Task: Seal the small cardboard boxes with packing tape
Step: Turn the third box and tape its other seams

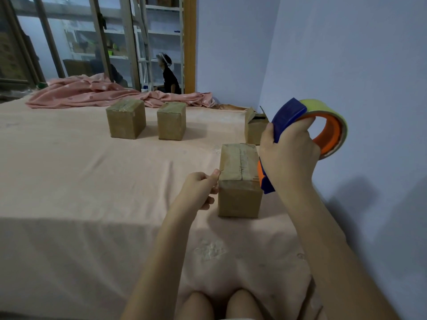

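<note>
A small cardboard box (239,181) stands on the pink sheet in front of me, with a strip of tape running along its top seam. My left hand (199,189) touches its left upper edge, thumb against the corner and fingers curled at its side. My right hand (290,153) grips a blue and orange tape dispenser (287,116) holding a yellowish tape roll (332,125), raised just right of the box. Two closed boxes (126,118) (171,121) stand farther back. A box with open flaps (254,129) sits behind my right hand, partly hidden.
The pink sheet (92,181) covers a wide flat surface. A crumpled pink cloth (111,93) lies along its far edge. A blue wall (369,65) rises close on the right. My knees (221,303) show at the bottom. A person sits beyond the glass partition at the back.
</note>
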A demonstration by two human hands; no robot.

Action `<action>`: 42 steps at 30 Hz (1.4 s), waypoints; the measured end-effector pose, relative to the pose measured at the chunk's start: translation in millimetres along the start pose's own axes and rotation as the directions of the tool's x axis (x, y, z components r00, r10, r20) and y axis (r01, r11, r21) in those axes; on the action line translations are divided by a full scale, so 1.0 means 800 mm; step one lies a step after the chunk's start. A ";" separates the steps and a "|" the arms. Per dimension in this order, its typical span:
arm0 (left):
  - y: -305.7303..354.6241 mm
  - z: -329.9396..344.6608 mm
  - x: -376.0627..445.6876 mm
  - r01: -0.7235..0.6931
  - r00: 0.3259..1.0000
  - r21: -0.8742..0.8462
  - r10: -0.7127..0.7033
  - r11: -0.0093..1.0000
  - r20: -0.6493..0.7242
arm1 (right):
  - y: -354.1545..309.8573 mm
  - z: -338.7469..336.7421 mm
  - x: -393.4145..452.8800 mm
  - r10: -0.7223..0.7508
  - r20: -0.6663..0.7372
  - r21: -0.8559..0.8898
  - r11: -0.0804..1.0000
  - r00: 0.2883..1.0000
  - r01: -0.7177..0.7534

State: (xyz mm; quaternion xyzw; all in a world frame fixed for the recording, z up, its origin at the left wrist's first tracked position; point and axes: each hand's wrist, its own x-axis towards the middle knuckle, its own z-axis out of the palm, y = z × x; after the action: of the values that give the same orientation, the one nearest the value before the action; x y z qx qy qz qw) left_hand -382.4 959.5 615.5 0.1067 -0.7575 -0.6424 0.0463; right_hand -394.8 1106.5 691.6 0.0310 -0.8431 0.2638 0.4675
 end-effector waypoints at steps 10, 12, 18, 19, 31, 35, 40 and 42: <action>-0.032 0.028 -0.008 0.077 0.990 0.426 -0.017 0.902 -0.143 | -0.014 -0.002 -0.011 -0.079 -0.027 0.033 0.996 0.997 0.080; -0.043 0.038 -0.017 -0.013 0.934 0.372 0.145 0.928 -0.327 | -0.016 -0.001 -0.010 -0.093 -0.021 0.022 0.995 0.995 0.094; -0.049 0.092 -0.063 -0.398 0.902 -0.168 0.352 0.902 -0.249 | -0.010 0.004 -0.001 -0.077 -0.041 0.020 0.997 0.996 0.078; -0.050 0.099 -0.067 -0.407 0.899 -0.108 0.376 0.907 -0.226 | -0.008 0.004 0.000 -0.069 -0.042 0.019 0.997 0.997 0.070; 0.017 0.079 -0.051 -0.471 0.731 0.850 0.644 0.236 0.226 | 0.019 -0.004 0.010 0.113 0.034 0.209 0.971 0.993 -0.118; 0.008 0.072 -0.040 -0.433 0.722 0.900 0.619 0.054 0.310 | 0.027 -0.006 0.009 0.155 0.059 0.315 0.934 0.986 -0.166; 0.005 0.077 -0.045 -0.365 0.657 0.930 0.698 -0.033 0.283 | 0.051 -0.008 0.009 0.301 0.072 0.458 0.837 0.951 -0.300; 0.007 0.078 -0.051 -0.344 0.665 0.935 0.682 -0.082 0.305 | 0.055 -0.010 0.010 0.357 0.074 0.533 0.775 0.931 -0.339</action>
State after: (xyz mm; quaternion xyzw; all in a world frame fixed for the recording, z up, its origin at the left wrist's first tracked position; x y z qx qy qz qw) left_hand -356.6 1029.7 613.2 -0.1064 -0.9400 0.0798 0.3143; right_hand -406.1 1149.6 683.7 0.0003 -0.7188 0.5714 0.3961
